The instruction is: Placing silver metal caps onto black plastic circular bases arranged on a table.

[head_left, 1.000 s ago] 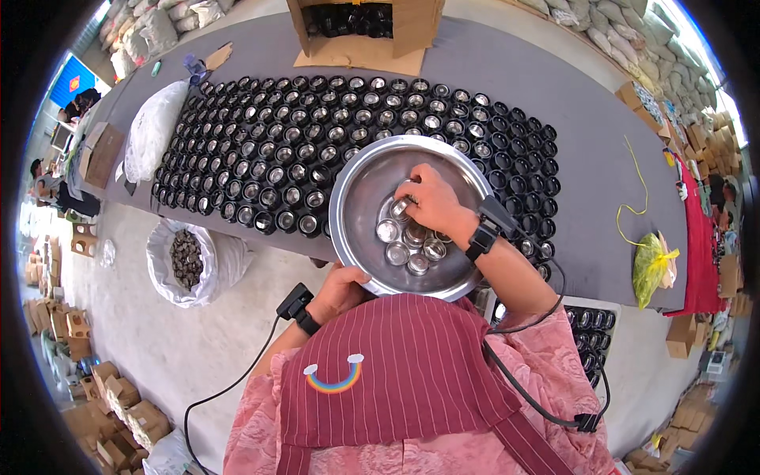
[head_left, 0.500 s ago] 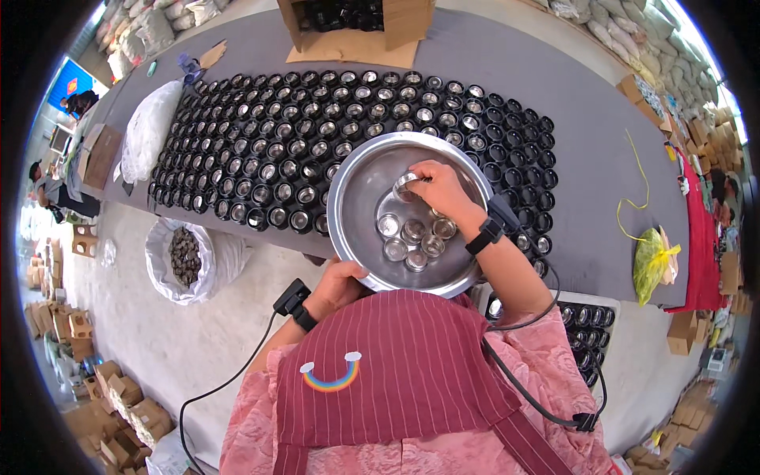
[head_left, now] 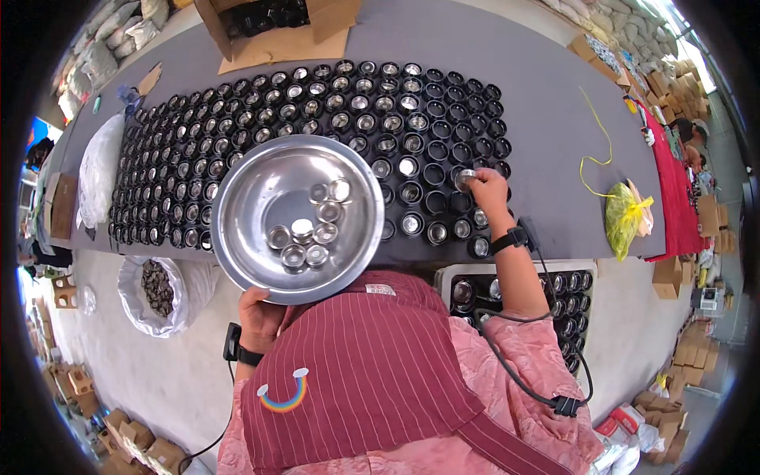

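Note:
My left hand (head_left: 261, 317) grips the near rim of a wide steel basin (head_left: 224, 229), tilted against my apron. Several round metal cups with shiny insides (head_left: 325, 233) lie in the basin. My right hand (head_left: 489, 190) is out over the right part of the rows, its fingers pinched on a small round metal cup (head_left: 465, 179). Beneath it stand black round holders (head_left: 435, 174) in close rows on the grey table. Many of the holders to the left have shiny metal inside, while several around my right hand look dark inside.
A crate of black holders (head_left: 451, 273) stands below the table edge at my right. At the back is an open cardboard box (head_left: 332, 20). A white sack of dark pieces (head_left: 134, 305) sits on the floor at left. A yellow bag (head_left: 621, 222) lies on the table's right.
My right hand has left the basin with a metal cup and moved right over the black holders. The basin, with my left hand on it, has shifted left in view.

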Available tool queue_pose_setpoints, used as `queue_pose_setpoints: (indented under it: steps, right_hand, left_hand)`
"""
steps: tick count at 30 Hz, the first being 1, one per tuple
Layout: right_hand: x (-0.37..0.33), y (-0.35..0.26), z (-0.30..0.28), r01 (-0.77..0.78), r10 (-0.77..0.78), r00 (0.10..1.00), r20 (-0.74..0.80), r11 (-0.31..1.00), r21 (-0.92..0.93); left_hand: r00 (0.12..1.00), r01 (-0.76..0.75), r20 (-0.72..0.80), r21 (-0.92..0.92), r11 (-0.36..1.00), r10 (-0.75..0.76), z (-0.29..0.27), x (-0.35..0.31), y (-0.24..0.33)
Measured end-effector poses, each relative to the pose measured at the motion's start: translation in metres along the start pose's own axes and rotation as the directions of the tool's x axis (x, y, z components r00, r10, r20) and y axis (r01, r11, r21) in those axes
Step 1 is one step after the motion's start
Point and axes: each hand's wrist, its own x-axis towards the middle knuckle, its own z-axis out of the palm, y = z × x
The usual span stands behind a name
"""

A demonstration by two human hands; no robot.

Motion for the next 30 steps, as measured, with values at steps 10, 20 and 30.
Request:
queue_pose_setpoints:
  steps: [10,20,30]
  right_hand:
    - [-0.026,0.026,0.037,0.142,-0.140,0.990,0.024,0.975,-0.171]
    - [-0.017,0.036,0.014,-0.587,0.514,0.810,0.283,0.720,0.370]
    - [0.005,0.025,0.012,-0.341,0.333,0.909,0.250,0.940,-0.010]
  left_hand:
    - [0.987,-0.083,-0.138,-0.040,0.996,0.077,-0.015,-0.016,0.002]
    - [0.982,-0.088,-0.171,-0.058,0.994,0.077,-0.017,-0.023,0.002]
    - [0.982,-0.116,-0.159,-0.057,0.992,0.106,-0.016,-0.023,0.003]
